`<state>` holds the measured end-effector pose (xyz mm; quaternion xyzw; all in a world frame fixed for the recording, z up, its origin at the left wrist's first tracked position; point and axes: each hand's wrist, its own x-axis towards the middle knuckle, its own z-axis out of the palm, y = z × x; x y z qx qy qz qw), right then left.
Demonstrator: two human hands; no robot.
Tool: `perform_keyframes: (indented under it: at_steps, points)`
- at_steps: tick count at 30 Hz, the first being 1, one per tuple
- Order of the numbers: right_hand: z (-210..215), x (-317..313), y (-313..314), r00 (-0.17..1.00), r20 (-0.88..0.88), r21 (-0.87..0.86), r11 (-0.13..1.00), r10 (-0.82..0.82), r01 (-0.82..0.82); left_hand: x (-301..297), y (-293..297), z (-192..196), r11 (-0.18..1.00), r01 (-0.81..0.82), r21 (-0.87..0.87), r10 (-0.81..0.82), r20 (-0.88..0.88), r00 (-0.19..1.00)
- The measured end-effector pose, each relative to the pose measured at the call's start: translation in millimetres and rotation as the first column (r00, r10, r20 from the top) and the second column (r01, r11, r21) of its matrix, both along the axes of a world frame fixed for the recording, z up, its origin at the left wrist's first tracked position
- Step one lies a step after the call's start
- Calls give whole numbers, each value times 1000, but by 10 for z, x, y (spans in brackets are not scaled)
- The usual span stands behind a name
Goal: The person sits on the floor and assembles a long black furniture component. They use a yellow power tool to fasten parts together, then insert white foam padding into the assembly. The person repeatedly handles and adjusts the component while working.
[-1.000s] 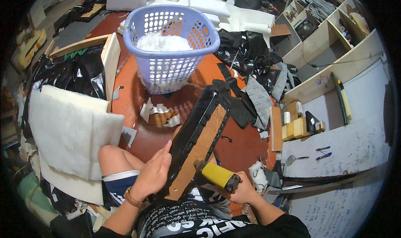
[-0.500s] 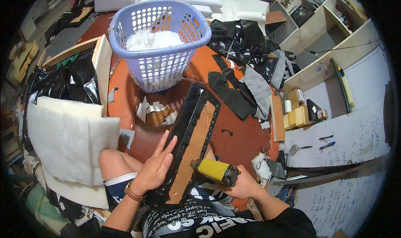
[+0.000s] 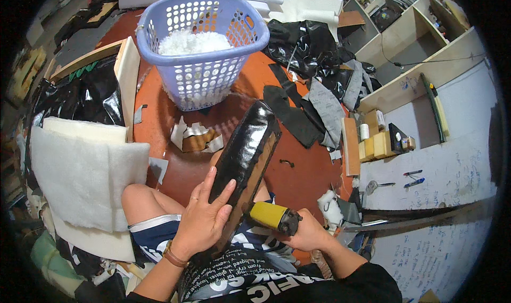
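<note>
A long padded panel, covered in glossy black vinyl with a brown board backing, slants across my lap. My left hand lies on its black face near the lower end, fingers stretched and apart. My right hand is wrapped round the handle of a yellow-bodied staple gun. The gun's nose points left at the panel's brown side; whether it touches is hard to see. The panel's lower end is partly hidden behind my left hand and wrist.
Ahead stands a lilac laundry basket with white fluffy stuffing. White padding sheets lean at left beside a wooden frame. Dark fabric scraps litter the red floor. At right are yellow foam blocks and pens.
The panel has tipped so its glossy black side faces up more and less brown backing shows. My left hand has moved right and farther onto it. The staple gun stays in my right hand.
</note>
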<state>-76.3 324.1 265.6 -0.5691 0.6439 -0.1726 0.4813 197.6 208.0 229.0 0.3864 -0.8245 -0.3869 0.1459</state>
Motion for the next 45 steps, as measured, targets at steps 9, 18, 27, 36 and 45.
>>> perform_keyframes:
  at_steps: [9,18,27,36,45]
  points:
    - [153,123,-99,998,-33,65,997,49,-47,-50,120,-163,988,-119,-103,123,35,992]
    - [252,147,-121,994,-42,-193,975,100,-107,-125,180,-165,981,-123,-152,137,85,987]
    - [289,213,-180,993,-72,-176,978,98,-109,-151,198,-84,986,-116,-116,132,135,982]
    - [338,270,-269,979,-143,-116,980,145,-162,220,71,-252,977,-44,208,106,-296,949]
    - [266,373,-255,988,-97,-110,985,122,-132,251,168,-208,991,-42,131,63,-167,984]
